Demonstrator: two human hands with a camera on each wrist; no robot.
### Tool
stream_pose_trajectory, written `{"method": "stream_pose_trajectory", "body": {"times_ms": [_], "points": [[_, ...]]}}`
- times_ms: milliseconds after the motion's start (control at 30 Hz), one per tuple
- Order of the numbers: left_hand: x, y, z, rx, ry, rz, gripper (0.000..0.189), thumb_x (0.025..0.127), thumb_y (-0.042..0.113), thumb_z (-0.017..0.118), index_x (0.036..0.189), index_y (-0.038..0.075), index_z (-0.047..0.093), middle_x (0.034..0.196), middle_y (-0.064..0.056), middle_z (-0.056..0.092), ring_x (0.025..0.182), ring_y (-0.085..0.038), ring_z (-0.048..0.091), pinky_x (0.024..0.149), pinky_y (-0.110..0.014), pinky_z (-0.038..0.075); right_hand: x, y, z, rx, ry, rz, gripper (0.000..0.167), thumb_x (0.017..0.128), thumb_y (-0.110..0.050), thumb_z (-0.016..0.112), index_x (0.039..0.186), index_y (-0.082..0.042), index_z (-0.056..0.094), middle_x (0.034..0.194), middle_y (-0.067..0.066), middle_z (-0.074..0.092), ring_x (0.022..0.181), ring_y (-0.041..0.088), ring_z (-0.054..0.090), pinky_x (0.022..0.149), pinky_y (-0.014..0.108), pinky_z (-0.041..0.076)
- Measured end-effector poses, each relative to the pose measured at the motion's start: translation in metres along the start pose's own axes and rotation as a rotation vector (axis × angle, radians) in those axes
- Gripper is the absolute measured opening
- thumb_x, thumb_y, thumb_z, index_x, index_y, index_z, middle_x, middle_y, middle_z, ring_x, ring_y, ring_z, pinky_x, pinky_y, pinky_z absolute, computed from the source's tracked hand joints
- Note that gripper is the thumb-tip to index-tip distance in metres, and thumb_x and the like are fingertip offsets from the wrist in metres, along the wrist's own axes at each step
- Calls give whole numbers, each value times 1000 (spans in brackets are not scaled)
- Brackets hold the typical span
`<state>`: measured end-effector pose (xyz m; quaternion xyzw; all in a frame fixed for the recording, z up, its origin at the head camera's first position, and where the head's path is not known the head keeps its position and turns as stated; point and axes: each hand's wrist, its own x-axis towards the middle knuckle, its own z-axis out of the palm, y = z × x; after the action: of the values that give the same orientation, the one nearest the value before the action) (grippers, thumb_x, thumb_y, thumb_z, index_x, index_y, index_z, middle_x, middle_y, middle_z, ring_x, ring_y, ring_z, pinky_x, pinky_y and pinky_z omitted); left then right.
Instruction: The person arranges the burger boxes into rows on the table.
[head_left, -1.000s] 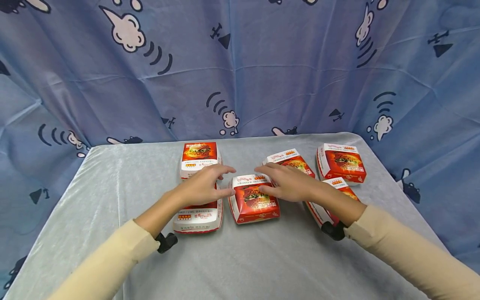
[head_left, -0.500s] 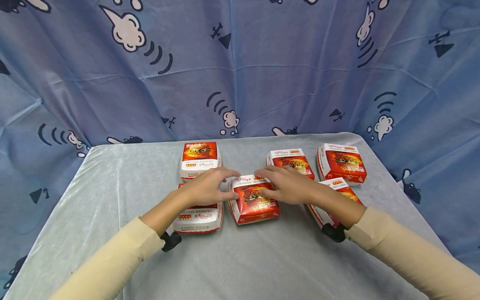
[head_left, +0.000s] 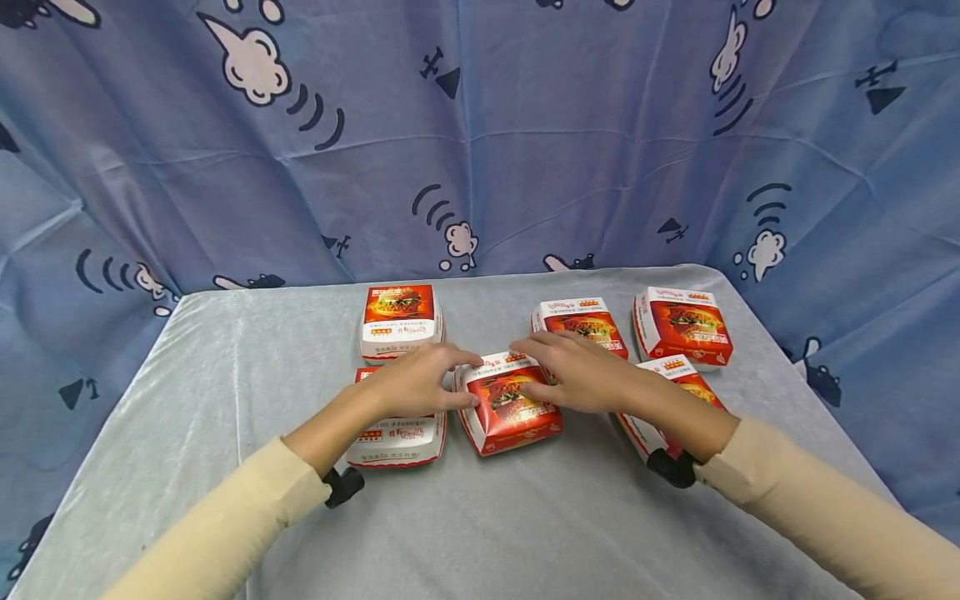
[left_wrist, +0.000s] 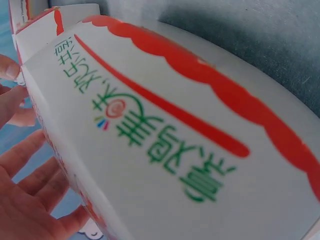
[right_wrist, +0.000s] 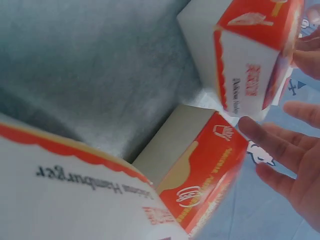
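At the middle of the table a red-and-white burger box (head_left: 517, 408) lies flat, turned slightly askew. My left hand (head_left: 408, 382) reaches over a neighbouring box (head_left: 397, 442), its fingertips at the middle box's left side. From the other side my right hand (head_left: 581, 372) meets the middle box, thumb over its printed top. In the left wrist view the left hand (left_wrist: 30, 200) has its fingers spread behind the large white wall of the near box (left_wrist: 150, 125). Fingers of the right hand (right_wrist: 295, 160) look extended in its wrist view, close to the middle box (right_wrist: 250, 70).
Another burger box (head_left: 401, 321) stands at the back left. On the right are a box behind the right hand (head_left: 585, 321), one at the far corner (head_left: 682, 325) and one under the right forearm (head_left: 652, 425). A patterned blue curtain (head_left: 480, 142) hangs behind the grey-covered table (head_left: 420, 533).
Both hands have come closer to the middle box. Over the last half second it has shifted slightly toward me and turned a little. The other boxes have stayed put.
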<state>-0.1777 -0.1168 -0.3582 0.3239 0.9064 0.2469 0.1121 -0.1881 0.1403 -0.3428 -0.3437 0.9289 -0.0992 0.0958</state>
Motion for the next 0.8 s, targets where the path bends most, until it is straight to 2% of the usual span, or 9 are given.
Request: {"method": "stream_pose_trajectory", "body": {"times_ms": [133, 367, 533, 800], "points": [[-1, 1, -1, 1, -2, -3, 51, 89, 33, 74, 133, 9, 64, 128, -4, 66, 119, -18, 60, 103, -37, 45, -4, -2, -2, 1, 23, 3, 59, 93, -40, 68, 143, -12, 53, 135, 14, 57, 117, 34, 60, 96, 58, 47], [-4, 1, -1, -1, 12, 21, 43, 89, 27, 74, 127, 7, 66, 119, -2, 69, 109, -17, 63, 96, -38, 49, -9, -2, -2, 65, -46, 55, 62, 93, -43, 67, 143, -10, 52, 137, 16, 57, 125, 33, 54, 100, 58, 45], [-4, 2, -2, -12, 11, 29, 39, 89, 24, 73, 124, 6, 68, 115, -2, 70, 103, -18, 63, 93, -36, 49, -13, 1, 0, 98, -43, 71, 62, 94, -43, 66, 143, -8, 53, 137, 13, 58, 124, 30, 56, 100, 56, 45], [-5, 3, -2, -14, 18, 32, 30, 89, 25, 73, 116, 10, 72, 112, -3, 69, 107, -20, 63, 95, -37, 49, -13, 3, 1, 107, -69, 47, 59, 95, -37, 64, 145, -9, 51, 140, 13, 56, 126, 29, 54, 102, 57, 43]]}}
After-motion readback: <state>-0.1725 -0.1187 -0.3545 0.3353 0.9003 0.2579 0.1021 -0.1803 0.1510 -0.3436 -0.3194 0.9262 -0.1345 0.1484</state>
